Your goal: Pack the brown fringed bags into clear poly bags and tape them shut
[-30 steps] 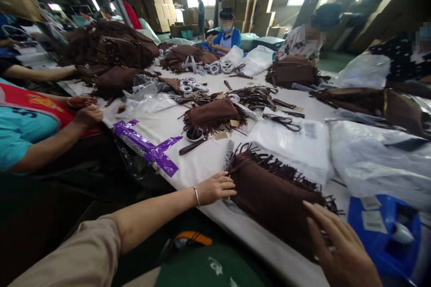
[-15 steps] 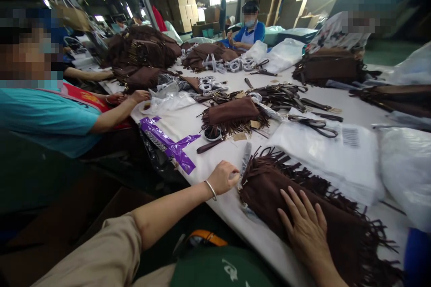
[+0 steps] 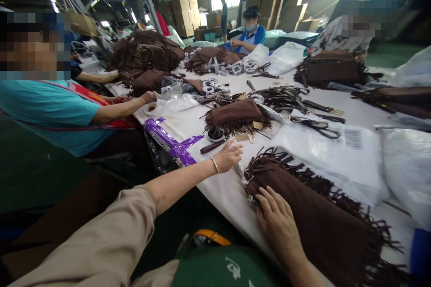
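Note:
A brown fringed bag [image 3: 313,215] lies flat along the front edge of the white-covered table [image 3: 215,197]. My right hand [image 3: 279,222] rests on its near left part, fingers stretched out and slightly bent. Beyond the bag's left end, my left hand [image 3: 229,156] is raised over the table with its fingers apart and nothing visible in it. Just past that hand lie a brown wrist strap [image 3: 213,145], a small round dish [image 3: 216,134] with dark contents, and a smaller brown fringed pouch [image 3: 235,114] with paper tags.
Clear plastic bags [image 3: 333,161] lie behind the large bag. Dark straps with metal clips [image 3: 279,98] are heaped mid-table. Purple tape [image 3: 171,143] marks the left edge. A co-worker in a turquoise shirt [image 3: 63,112] works at left; another in blue [image 3: 249,38] sits across.
My left hand has moved away from the bag's left end, up and slightly right, and its fingers have opened. My right hand has slid left across the bag towards its near edge.

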The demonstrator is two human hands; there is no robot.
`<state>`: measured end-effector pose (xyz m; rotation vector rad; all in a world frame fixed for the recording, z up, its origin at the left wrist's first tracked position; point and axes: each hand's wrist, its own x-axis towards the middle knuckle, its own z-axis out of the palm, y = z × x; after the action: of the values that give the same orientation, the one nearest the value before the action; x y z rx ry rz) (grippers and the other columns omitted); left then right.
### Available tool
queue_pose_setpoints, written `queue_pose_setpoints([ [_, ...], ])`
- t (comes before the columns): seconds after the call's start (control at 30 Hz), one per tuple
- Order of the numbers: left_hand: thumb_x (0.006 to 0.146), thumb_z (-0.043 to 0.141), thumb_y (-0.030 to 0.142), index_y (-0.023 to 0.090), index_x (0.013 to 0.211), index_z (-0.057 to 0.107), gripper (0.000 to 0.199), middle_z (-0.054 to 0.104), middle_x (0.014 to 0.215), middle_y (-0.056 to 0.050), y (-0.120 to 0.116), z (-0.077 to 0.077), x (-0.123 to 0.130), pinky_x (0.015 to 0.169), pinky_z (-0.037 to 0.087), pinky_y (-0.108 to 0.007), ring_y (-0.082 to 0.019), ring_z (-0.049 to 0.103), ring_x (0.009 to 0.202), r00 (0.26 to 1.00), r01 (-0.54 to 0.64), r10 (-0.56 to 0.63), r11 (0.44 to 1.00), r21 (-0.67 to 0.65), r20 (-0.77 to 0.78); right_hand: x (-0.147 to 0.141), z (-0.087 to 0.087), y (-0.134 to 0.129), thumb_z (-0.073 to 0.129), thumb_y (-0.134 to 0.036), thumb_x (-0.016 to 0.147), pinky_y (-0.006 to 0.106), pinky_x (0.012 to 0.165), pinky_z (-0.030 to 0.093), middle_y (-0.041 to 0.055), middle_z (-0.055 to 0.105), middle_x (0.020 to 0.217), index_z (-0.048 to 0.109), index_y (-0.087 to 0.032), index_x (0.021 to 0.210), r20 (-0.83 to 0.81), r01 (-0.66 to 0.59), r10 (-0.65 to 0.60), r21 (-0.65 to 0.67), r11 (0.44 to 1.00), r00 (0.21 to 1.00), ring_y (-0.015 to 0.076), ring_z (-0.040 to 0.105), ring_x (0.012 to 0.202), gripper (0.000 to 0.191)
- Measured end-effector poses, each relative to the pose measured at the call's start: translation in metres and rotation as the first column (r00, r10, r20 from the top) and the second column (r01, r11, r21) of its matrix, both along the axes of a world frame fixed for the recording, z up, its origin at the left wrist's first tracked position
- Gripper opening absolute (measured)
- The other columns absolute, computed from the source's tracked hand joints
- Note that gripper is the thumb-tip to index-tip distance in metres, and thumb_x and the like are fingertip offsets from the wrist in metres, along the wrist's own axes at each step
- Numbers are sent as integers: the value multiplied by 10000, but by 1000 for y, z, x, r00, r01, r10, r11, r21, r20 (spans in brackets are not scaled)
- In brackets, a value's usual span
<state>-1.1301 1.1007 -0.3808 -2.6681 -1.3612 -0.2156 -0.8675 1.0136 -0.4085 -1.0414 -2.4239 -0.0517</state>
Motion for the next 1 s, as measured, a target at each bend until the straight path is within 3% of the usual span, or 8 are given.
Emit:
queue_pose_setpoints([
  [0.1,738,567,125,135,937,602,202,630,1000,-102,-33,12,-18,1111,217,-457,-256,525,1117,989,-111,132,958,-263,61,14,-6,-7,513,-231,870,383,1068,318,13,559,1303,581,-224,1156,13,-78,77,61,995,997,217,422,1281,294],
  [0.23,765,560,224,155,1037,584,281,650,864,-47,-84,15,-21,807,471,-321,-195,611,812,881,-280,444,768,-576,163,24,-20,-17,521,-291,866,426,1062,309,46,463,1400,540,-232,1242,109,-62,48,132,989,993,267,362,1324,381],
  [0.33,772,605,362,174,1124,568,400,622,714,12,-108,7,-6,623,459,-238,-142,580,636,766,-78,583,502,-861,271,16,-24,-20,498,-349,876,451,1069,295,59,424,1429,511,-230,1274,134,-10,-6,118,993,991,274,350,1331,416],
  [0.4,770,600,483,167,1055,593,426,603,674,18,-114,1,9,609,458,-239,-128,565,597,569,166,754,284,-944,327,4,-23,-19,465,-375,887,493,1069,283,105,399,1440,500,-187,1279,165,57,-70,81,995,984,291,342,1334,436],
  [0.47,753,583,572,151,935,606,460,614,683,1,-114,-5,23,626,470,-255,-125,574,598,363,333,873,205,-920,325,-8,-23,-14,444,-384,894,538,1060,274,158,407,1424,528,-138,1229,178,113,-123,64,992,976,311,342,1330,424],
  [0.6,708,575,645,139,882,591,535,653,723,-40,-107,-9,43,621,478,-277,-151,610,625,265,400,905,210,-892,332,-16,-22,7,472,-322,875,534,1048,304,121,559,1282,617,-175,973,88,96,-96,9,995,991,295,383,1303,229],
  [0.9,789,540,466,167,757,610,309,655,768,-84,-135,-9,83,821,467,-405,-291,631,872,680,-255,637,670,-697,364,12,-10,9,546,-338,824,436,1034,405,89,630,1125,642,-206,764,-110,-25,-16,-356,934,994,258,460,1231,174],
  [1.0,813,517,478,163,715,589,338,637,713,-67,-139,-15,96,803,485,-380,-252,636,814,581,-75,691,573,-816,431,12,-9,-1,519,-301,833,462,1065,376,106,607,1180,647,-183,772,-57,-12,-8,-343,939,998,275,408,1281,185],
])
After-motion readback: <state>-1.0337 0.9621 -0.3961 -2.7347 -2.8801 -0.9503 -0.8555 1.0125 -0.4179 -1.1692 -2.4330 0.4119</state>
